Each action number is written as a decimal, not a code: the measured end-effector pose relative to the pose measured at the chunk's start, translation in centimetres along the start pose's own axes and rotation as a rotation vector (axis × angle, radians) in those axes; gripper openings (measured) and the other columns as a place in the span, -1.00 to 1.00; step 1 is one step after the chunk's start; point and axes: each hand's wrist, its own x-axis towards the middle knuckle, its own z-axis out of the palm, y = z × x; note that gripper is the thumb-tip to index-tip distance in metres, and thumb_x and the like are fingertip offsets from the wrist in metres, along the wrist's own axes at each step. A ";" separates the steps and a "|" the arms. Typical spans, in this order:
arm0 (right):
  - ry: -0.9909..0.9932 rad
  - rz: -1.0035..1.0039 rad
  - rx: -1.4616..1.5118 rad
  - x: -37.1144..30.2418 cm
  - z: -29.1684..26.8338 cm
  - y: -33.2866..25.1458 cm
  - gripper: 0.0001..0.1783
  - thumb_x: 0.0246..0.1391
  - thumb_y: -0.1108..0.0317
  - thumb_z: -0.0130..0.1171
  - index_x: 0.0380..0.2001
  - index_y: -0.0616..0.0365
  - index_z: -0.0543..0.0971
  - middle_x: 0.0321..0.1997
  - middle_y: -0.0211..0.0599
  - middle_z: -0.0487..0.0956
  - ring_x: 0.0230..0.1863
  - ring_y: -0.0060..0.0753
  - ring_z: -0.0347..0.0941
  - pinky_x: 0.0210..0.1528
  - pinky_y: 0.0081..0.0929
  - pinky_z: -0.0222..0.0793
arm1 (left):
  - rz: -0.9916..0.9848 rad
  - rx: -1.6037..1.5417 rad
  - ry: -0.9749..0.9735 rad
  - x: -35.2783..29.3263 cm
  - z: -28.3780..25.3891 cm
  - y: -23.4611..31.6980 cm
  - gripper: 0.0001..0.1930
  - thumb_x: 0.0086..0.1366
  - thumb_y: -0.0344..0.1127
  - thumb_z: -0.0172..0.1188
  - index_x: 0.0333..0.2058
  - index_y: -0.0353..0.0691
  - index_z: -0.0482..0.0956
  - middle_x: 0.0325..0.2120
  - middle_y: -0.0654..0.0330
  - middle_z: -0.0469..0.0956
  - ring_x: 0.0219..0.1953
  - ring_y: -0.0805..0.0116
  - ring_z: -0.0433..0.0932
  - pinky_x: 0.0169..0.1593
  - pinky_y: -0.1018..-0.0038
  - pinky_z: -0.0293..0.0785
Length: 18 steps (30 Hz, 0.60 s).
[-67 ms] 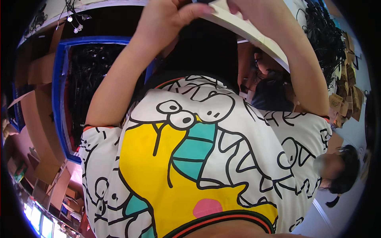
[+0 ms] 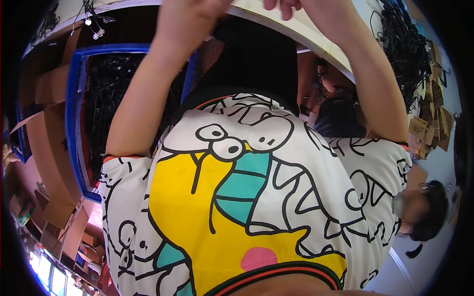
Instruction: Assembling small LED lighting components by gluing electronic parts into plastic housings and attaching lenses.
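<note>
Both my arms reach up to the top of the view, over a white table edge (image 2: 276, 22). My left hand (image 2: 190, 19) is at the top left of that edge; its fingers are cut off by the frame, so what it holds is hidden. To the right, my right hand (image 2: 316, 12) hangs over the same edge. Its bent fingertips show partly, with a gap between them and nothing visible there. The tabletop beyond the edge lies outside the picture.
On the left stands a blue-framed crate (image 2: 74, 123) of black cables (image 2: 111, 93), beside cardboard boxes (image 2: 47, 143). White-tipped cables (image 2: 96, 32) lie at upper left. A black cable bundle (image 2: 402, 54) hangs at upper right. Another person (image 2: 429, 217) is at the right.
My left hand has moved up and left, so its thumb has left the view. My right hand has shifted slightly up and left, its fingertips nearer the top edge.
</note>
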 end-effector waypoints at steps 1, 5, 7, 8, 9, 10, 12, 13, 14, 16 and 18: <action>-0.028 0.028 0.061 0.4 0.2 0.0 -0.68 0.01 0.18 0.02 -0.27 0.21 0.46 -0.48 -0.31 0.48 -0.44 -0.46 0.40 -0.34 -0.57 0.30 | 0.129 -0.654 -0.145 0.5 -0.5 -0.6 -0.64 0.24 -0.12 -0.03 -0.16 -0.31 0.33 -0.74 0.39 0.25 -0.74 0.66 0.14 -0.64 0.74 0.08; -0.187 0.003 0.453 0.5 4.6 2.2 -0.53 -0.04 0.22 0.13 -0.07 0.21 0.36 -0.22 -0.32 0.42 -0.09 -0.51 0.29 0.02 -0.54 0.16 | 0.203 -0.832 0.114 0.2 -2.7 1.5 -0.67 0.26 -0.13 -0.06 -0.21 -0.32 0.36 -0.68 0.40 0.21 -0.67 0.64 0.10 -0.58 0.67 0.04; -0.295 -0.165 0.244 0.8 7.0 3.4 -0.45 -0.11 0.13 0.22 -0.11 0.24 0.35 -0.19 -0.17 0.43 -0.13 -0.49 0.32 -0.10 -0.60 0.23 | 0.202 -0.985 0.066 0.2 -4.6 0.0 -0.71 0.25 -0.17 -0.04 -0.20 -0.29 0.38 -0.63 0.25 0.33 -0.67 0.43 0.22 -0.53 0.53 0.20; -0.328 0.005 0.555 0.6 7.5 3.9 -0.58 -0.09 0.20 0.21 -0.22 0.21 0.39 -0.36 -0.32 0.45 -0.28 -0.56 0.35 -0.20 -0.64 0.25 | 0.170 -0.898 0.228 0.5 -3.5 1.3 -0.70 0.31 -0.19 -0.18 -0.12 -0.28 0.28 -0.63 0.33 0.21 -0.68 0.52 0.07 -0.57 0.59 0.05; -0.397 0.165 0.699 0.3 7.9 3.2 -0.71 -0.01 0.32 0.12 -0.22 0.15 0.34 -0.45 -0.42 0.43 -0.38 -0.66 0.35 -0.26 -0.68 0.27 | 0.181 -0.851 0.241 0.3 -3.9 0.7 -0.70 0.31 -0.19 -0.18 -0.10 -0.27 0.27 -0.64 0.33 0.21 -0.68 0.54 0.08 -0.57 0.60 0.04; -0.348 0.202 0.828 -0.2 9.1 3.3 -0.76 0.02 0.33 0.08 -0.25 0.14 0.32 -0.54 -0.45 0.38 -0.51 -0.68 0.32 -0.43 -0.72 0.26 | 0.182 -0.809 0.253 0.0 -4.2 0.0 -0.70 0.32 -0.20 -0.18 -0.08 -0.26 0.26 -0.64 0.33 0.22 -0.68 0.55 0.08 -0.58 0.62 0.04; -0.333 0.212 0.726 -1.2 9.1 3.3 -0.80 0.10 0.26 -0.04 -0.25 0.10 0.32 -0.61 -0.46 0.35 -0.63 -0.71 0.22 -0.61 -0.76 0.12 | 0.182 -0.707 0.353 -0.1 -4.3 -0.5 -0.63 0.30 -0.17 -0.17 -0.04 -0.30 0.24 -0.63 0.37 0.18 -0.67 0.60 0.04 -0.57 0.65 0.01; -0.333 0.249 0.781 -1.3 8.9 2.9 -0.79 0.08 0.22 -0.01 -0.30 0.11 0.34 -0.64 -0.47 0.35 -0.64 -0.72 0.21 -0.63 -0.76 0.09 | 0.174 -0.696 0.404 -0.1 -4.3 -0.5 -0.65 0.32 -0.18 -0.19 -0.04 -0.29 0.25 -0.63 0.38 0.16 -0.68 0.60 0.03 -0.58 0.65 0.00; -0.327 0.292 0.837 -1.5 8.6 2.3 -0.76 0.06 0.18 0.03 -0.35 0.11 0.36 -0.66 -0.48 0.35 -0.65 -0.74 0.20 -0.66 -0.75 0.05 | 0.184 -0.698 0.385 -0.1 -4.4 -0.4 -0.65 0.32 -0.18 -0.19 -0.04 -0.29 0.25 -0.63 0.38 0.16 -0.68 0.60 0.03 -0.58 0.65 0.00; -0.311 0.310 0.853 -2.2 8.3 2.4 -0.76 0.04 0.17 0.05 -0.34 0.09 0.38 -0.65 -0.50 0.35 -0.64 -0.75 0.17 -0.65 -0.77 0.04 | 0.199 -0.668 0.430 0.3 -3.5 -0.5 -0.66 0.31 -0.18 -0.18 -0.05 -0.27 0.26 -0.66 0.40 0.13 -0.69 0.61 0.03 -0.58 0.66 -0.01; -0.276 0.293 0.926 -2.3 7.3 1.9 -0.80 0.05 0.26 0.03 -0.28 0.08 0.37 -0.62 -0.49 0.36 -0.63 -0.78 0.18 -0.68 -0.79 0.04 | 0.183 -0.685 0.411 0.4 -2.8 0.6 -0.67 0.30 -0.16 -0.16 -0.07 -0.24 0.29 -0.68 0.41 0.10 -0.70 0.62 0.02 -0.58 0.67 -0.02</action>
